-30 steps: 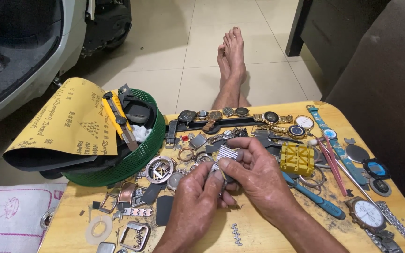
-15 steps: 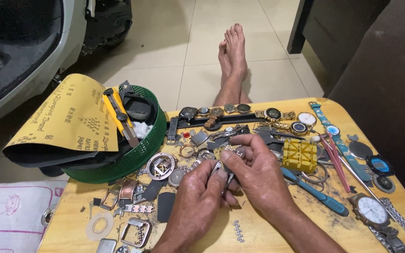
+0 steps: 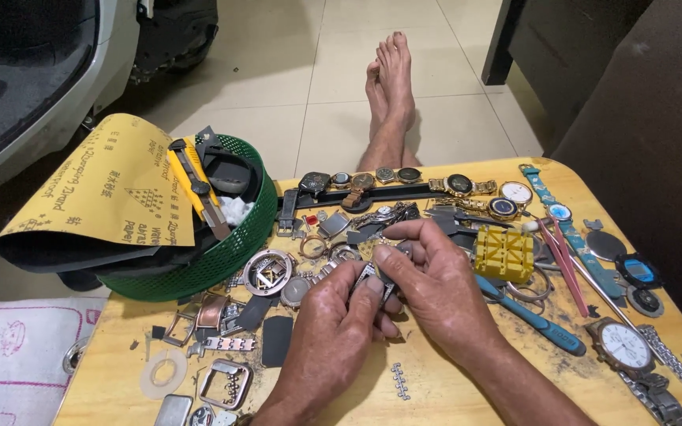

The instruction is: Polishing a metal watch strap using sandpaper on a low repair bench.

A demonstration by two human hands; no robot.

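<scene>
A low wooden table (image 3: 451,394) stands on a pale tiled floor, its top crowded with watch parts. Nearest the camera, the left hand (image 3: 333,339) and the right hand (image 3: 436,288) meet at the middle of the table, both clenched around a small silver metal watch-band piece (image 3: 372,278) held between thumbs and fingertips just above the clutter. The piece is in the grip, not set down, so the work on it looks unfinished — how far along it is cannot be told, since the fingers hide most of it. Just right of the right hand sits a yellow plastic block-shaped holder (image 3: 504,254), and a blue-handled tool (image 3: 542,327) lies beside the wrist. To the left stands a green plastic mesh basket (image 3: 234,252) with a sheet of yellow sandpaper (image 3: 112,185) draped over it. Farther off, a row of wristwatches (image 3: 404,180) lines the table's far edge, and beyond it the person's bare feet (image 3: 390,83) rest on the floor.
</scene>
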